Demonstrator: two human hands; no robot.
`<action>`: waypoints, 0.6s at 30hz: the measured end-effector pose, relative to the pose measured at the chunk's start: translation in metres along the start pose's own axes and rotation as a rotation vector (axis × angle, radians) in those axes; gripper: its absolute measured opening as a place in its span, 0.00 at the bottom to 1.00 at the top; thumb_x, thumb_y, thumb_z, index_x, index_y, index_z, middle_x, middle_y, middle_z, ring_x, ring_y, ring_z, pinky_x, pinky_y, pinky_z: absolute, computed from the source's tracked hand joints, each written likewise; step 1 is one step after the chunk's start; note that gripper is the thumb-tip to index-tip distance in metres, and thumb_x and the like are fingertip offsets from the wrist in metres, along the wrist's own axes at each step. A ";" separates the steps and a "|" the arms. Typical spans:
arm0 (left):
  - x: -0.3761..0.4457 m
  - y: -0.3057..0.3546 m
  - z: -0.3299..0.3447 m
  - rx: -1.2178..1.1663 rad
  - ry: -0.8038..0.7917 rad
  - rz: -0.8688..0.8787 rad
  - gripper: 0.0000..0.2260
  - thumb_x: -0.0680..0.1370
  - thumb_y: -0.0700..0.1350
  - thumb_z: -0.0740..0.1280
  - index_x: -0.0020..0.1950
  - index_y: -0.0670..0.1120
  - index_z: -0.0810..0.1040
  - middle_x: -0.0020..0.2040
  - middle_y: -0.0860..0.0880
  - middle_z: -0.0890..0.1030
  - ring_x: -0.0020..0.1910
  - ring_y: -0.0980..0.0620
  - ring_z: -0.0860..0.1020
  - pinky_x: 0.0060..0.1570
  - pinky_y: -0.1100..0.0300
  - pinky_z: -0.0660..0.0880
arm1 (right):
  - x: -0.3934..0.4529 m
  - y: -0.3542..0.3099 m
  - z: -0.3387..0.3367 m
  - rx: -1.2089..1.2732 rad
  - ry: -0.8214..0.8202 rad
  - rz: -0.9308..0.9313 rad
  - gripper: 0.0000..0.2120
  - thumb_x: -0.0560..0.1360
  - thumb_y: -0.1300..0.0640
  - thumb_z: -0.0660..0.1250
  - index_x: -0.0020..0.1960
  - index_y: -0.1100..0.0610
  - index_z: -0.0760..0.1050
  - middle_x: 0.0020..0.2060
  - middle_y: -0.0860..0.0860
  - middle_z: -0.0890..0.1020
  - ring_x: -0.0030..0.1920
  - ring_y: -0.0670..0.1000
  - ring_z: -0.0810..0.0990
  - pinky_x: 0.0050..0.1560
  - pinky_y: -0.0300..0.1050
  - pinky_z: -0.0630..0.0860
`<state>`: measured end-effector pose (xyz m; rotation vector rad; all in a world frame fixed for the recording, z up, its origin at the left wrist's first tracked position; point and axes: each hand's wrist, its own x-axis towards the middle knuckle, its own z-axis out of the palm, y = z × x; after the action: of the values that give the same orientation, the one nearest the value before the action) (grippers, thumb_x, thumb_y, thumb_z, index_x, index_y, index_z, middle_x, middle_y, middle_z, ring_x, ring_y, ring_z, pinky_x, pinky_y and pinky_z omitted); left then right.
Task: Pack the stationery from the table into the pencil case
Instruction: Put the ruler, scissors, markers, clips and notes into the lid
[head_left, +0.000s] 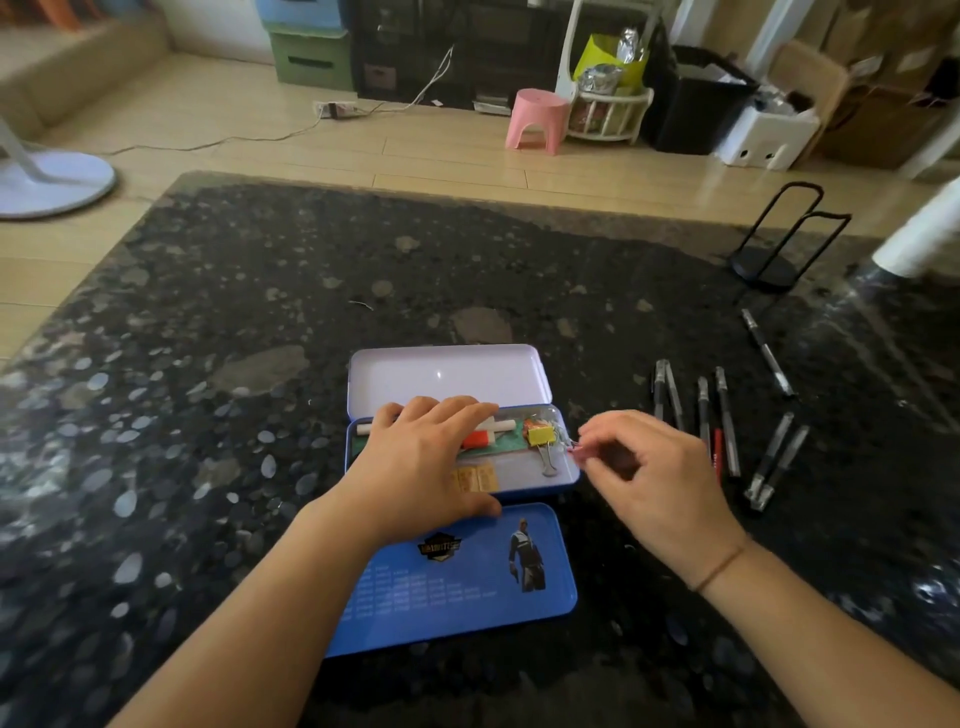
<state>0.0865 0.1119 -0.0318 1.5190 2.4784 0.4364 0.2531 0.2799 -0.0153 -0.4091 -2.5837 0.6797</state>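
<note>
The dark stone tabletop (260, 312) carried my open tin pencil case (563, 480) near its front edge, with the pens (727, 421) loose toward the right edge. My left hand (421, 462) lay flat, fingers spread, across the tray. My right hand (660, 473) hovered at the tray's right end, fingertips pinched on something small and pinkish I could not identify, beside the yellow binder clip (540, 436). I judged it best dropped low inside the rim, keeping room for pens.

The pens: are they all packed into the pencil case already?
No, several pens lie on the table, right of the open pencil case.
</note>
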 end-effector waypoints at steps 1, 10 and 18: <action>0.000 0.000 0.000 -0.004 0.001 0.001 0.40 0.67 0.69 0.67 0.74 0.61 0.55 0.74 0.59 0.62 0.70 0.52 0.61 0.69 0.47 0.54 | 0.004 0.001 0.004 -0.027 -0.051 -0.041 0.07 0.69 0.64 0.74 0.44 0.55 0.81 0.43 0.46 0.81 0.44 0.41 0.79 0.47 0.36 0.79; 0.000 -0.001 0.000 -0.002 -0.003 0.007 0.39 0.68 0.69 0.66 0.74 0.61 0.55 0.73 0.59 0.62 0.70 0.52 0.61 0.69 0.48 0.54 | 0.027 0.016 0.007 -0.168 -0.337 -0.190 0.05 0.68 0.60 0.76 0.39 0.56 0.79 0.39 0.49 0.79 0.40 0.48 0.77 0.42 0.49 0.79; 0.000 -0.001 0.001 0.002 -0.004 0.011 0.39 0.68 0.69 0.66 0.74 0.60 0.56 0.73 0.58 0.62 0.69 0.52 0.61 0.70 0.47 0.54 | 0.038 0.013 -0.002 -0.293 -0.542 -0.135 0.10 0.77 0.46 0.63 0.51 0.49 0.80 0.48 0.45 0.77 0.48 0.44 0.75 0.52 0.44 0.76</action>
<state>0.0854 0.1118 -0.0328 1.5338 2.4694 0.4324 0.2233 0.3061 -0.0073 -0.1443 -3.2066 0.4011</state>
